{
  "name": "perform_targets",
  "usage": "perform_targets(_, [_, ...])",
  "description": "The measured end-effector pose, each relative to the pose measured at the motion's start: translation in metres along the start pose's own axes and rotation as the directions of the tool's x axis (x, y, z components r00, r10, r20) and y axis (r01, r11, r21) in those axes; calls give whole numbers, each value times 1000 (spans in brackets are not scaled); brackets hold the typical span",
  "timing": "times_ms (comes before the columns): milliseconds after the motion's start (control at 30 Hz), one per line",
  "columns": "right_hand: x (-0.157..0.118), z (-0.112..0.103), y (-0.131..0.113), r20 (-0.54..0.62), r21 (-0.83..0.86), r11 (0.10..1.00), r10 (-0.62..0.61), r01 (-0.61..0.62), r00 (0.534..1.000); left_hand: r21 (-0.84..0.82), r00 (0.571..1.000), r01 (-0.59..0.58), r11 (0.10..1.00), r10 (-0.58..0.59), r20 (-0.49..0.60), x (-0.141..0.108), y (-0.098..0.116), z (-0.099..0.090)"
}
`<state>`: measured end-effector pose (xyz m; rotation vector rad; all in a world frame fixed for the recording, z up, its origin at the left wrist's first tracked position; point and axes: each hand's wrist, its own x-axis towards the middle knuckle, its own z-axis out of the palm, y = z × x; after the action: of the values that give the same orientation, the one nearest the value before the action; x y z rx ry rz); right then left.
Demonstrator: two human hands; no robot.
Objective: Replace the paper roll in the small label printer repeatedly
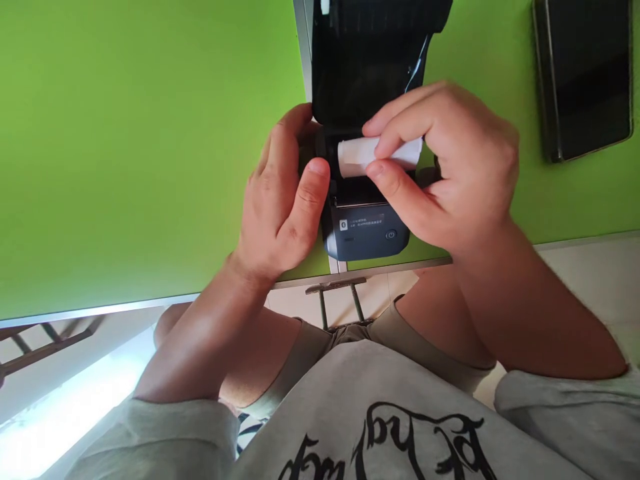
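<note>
A small dark label printer (pixel 364 245) stands at the table's near edge, its black lid (pixel 370 73) swung up and back. My right hand (pixel 457 170) pinches a white paper roll (pixel 353 159) between thumb and fingers, over the printer's uncovered compartment. The roll lies crosswise there; whether it touches the bottom I cannot tell. Against the printer's left side rests my left hand (pixel 283 200), curved round it with the thumb at the upper edge and the fingertips partly hidden behind. A round power button (pixel 391 235) shows on the front part of the printer.
The green table (pixel 150 147) has a metal seam running under the printer and a metal front edge. At the far right lies a black phone-like device (pixel 587 73). My legs are below the edge, with a stool or chair frame (pixel 335 287) on the floor between them.
</note>
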<state>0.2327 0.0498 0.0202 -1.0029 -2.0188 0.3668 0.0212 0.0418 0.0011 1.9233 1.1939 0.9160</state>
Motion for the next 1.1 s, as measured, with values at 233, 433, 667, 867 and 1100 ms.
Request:
perform_targets(233, [0, 1, 1, -52, -1, 1000, 17, -18, 999, 3, 1000, -8, 1000, 8, -4, 1, 0, 0])
perform_targets(433, [-2, 2, 2, -70, -16, 1000, -14, 13, 997, 174, 998, 7, 985, 5, -67, 1, 6, -2])
perform_targets(667, [-1, 5, 3, -49, 100, 993, -63, 67, 997, 171, 956, -256, 951, 276, -101, 3, -3, -3])
perform_targets(867, [-5, 7, 6, -63, 148, 988, -22, 31, 998, 141, 959, -229, 963, 248, -136, 3, -7, -2])
perform_targets(1100, [-3, 4, 8, -21, 36, 997, -61, 62, 998, 103, 971, -208, 973, 217, -96, 3, -7, -2])
